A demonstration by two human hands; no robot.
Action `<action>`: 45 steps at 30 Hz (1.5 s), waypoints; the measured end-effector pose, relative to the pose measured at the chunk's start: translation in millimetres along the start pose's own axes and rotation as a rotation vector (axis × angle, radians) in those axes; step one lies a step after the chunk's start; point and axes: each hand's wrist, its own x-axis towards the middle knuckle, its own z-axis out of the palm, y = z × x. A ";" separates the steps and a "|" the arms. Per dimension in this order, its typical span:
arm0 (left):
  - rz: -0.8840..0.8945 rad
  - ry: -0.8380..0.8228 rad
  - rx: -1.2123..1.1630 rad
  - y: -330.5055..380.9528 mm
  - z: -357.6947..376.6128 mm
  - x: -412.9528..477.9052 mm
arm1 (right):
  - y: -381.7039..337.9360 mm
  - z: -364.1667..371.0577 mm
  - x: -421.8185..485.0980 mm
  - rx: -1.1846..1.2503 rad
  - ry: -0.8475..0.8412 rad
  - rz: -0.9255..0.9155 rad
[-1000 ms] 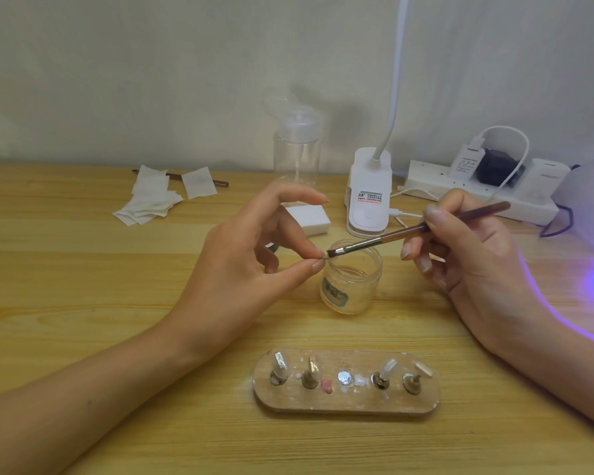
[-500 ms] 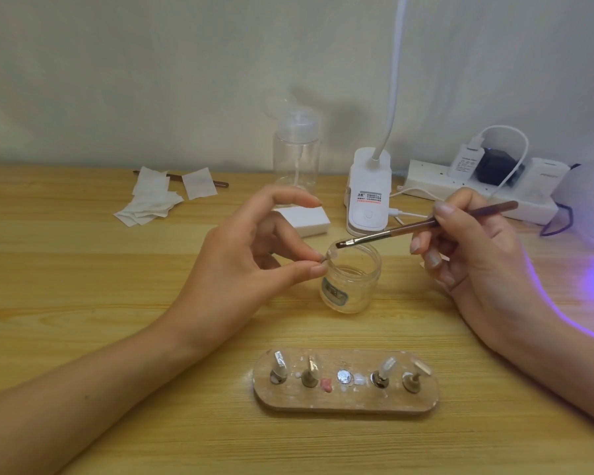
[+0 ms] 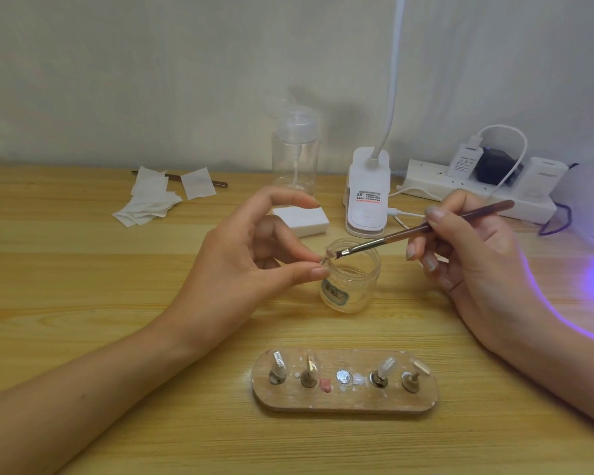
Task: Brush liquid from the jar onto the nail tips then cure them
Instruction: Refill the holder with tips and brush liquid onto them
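My left hand [image 3: 251,258] pinches a small nail tip [image 3: 329,254] between thumb and a finger, just above the left rim of the open glass jar [image 3: 352,279]. My right hand [image 3: 470,255] grips a thin brown brush [image 3: 422,229], and its bristles touch the nail tip over the jar. Near the table's front edge lies an oval wooden holder [image 3: 345,399] with several nail tips standing on small pegs; its middle peg is bare. The white curing lamp [image 3: 590,197] sits at the far right edge and casts purple light on the table.
Behind the jar stand a clear pump bottle [image 3: 295,156], a white block [image 3: 302,221] and a clip lamp base [image 3: 367,197]. A power strip [image 3: 477,190] with plugs runs along the back right. White wipes [image 3: 151,200] and another brush [image 3: 216,182] lie at the back left.
The brush lifted slightly off the nail tip half a second ago and now its bristles are back on it. My left hand has stayed over the jar's rim.
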 end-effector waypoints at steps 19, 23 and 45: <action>-0.003 -0.001 0.005 -0.7 -0.2 0.1 | 0.0 0.7 -0.2 -0.012 0.018 0.008; -0.001 -0.002 0.000 -0.4 -0.4 0.0 | -0.8 -1.0 0.3 0.030 0.000 -0.033; 0.010 -0.004 0.028 0.8 0.3 1.0 | -1.3 0.8 -0.4 0.023 -0.041 -0.043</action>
